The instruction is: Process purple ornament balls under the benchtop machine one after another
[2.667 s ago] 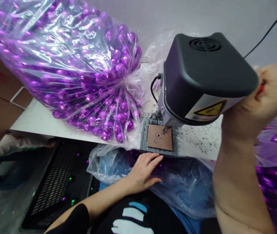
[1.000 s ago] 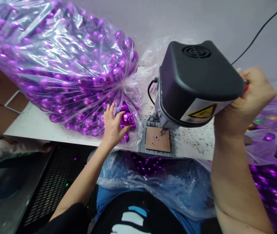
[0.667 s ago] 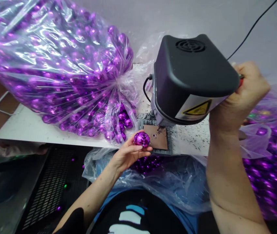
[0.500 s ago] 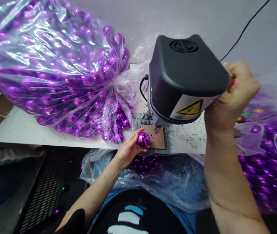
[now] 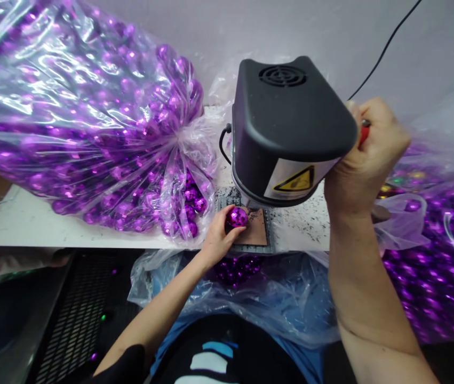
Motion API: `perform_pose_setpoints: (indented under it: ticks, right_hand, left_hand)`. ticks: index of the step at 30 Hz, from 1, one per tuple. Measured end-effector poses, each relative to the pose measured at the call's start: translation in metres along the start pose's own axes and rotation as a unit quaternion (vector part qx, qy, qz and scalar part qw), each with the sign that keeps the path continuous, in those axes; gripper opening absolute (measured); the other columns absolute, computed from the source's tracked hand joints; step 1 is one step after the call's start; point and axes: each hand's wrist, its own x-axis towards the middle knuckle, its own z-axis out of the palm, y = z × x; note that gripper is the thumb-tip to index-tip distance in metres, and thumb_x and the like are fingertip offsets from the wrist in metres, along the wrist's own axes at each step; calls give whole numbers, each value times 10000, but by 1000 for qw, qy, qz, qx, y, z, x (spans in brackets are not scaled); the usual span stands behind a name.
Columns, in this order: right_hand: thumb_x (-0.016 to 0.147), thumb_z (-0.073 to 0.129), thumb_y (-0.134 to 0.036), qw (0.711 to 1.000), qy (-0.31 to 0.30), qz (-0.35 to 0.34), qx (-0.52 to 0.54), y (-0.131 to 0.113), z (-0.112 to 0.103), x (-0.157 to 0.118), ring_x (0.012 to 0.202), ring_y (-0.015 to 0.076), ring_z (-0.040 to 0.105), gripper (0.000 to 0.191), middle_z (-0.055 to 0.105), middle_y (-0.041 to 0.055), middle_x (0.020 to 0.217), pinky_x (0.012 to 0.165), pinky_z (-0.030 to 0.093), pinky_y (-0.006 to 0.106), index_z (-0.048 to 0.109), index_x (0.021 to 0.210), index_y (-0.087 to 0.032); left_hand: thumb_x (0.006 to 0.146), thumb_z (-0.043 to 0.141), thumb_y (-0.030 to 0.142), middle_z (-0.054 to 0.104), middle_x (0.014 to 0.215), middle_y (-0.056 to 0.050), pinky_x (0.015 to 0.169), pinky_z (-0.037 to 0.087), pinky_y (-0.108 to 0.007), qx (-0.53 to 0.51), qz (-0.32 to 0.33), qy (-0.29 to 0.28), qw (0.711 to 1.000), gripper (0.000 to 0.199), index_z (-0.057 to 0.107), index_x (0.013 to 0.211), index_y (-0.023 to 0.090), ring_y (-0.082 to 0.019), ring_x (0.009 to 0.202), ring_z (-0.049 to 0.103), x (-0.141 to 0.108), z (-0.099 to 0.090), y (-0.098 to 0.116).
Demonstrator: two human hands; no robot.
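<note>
**Holding a shiny purple round ball (image 5: 237,217) by its sides**

The ball was pinched in the left grip (image 5: 219,234), partly closed, with the thumb set on the near side and the fingers on the far left. It was held at the left rear of a flat brown square plate (image 5: 255,232) on the white desk (image 5: 18,218), beside the lower end of a black box-shaped machine (image 5: 291,117); whether the plate was touched could not be told. A red handle (image 5: 364,132) was clasped in the fully curled right grip (image 5: 374,144). The ball was judged light, stiff and probably hollow, its glossy skin likely slippery and easily dented. A gentle hold across its widest part was thought best.
</note>
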Motion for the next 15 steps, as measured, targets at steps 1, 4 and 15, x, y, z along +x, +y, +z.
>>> perform_pose_setpoints:
  ticks: [1,4,15]
  right_hand:
    - [903,435,-486,1000,0,3,4,0,0,0,588,-48,245,462,283,-55,591,582,185,134,405,682,-81]
    - [898,443,-492,1000,-1,5,13,0,0,0,581,-47,243,466,283,-55,581,566,178,131,403,677,-85]
    - [910,423,-510,1000,10,-8,7,2,1,0,593,-40,267,480,310,-46,596,598,197,154,413,684,-86]
  left_hand:
    - [856,700,316,613,1255,-115,1020,467,-445,13,22,-1,1000,535,465,1322,200,-247,1170,587,2,2,0]
    - [860,686,243,610,1232,-116,992,469,-430,40,70,-7,997,465,487,1278,195,-246,1155,573,7,4,3]
    - [804,731,294,620,1138,-64,963,429,-413,33,1,-44,998,428,519,1168,220,-246,1083,561,9,17,18]
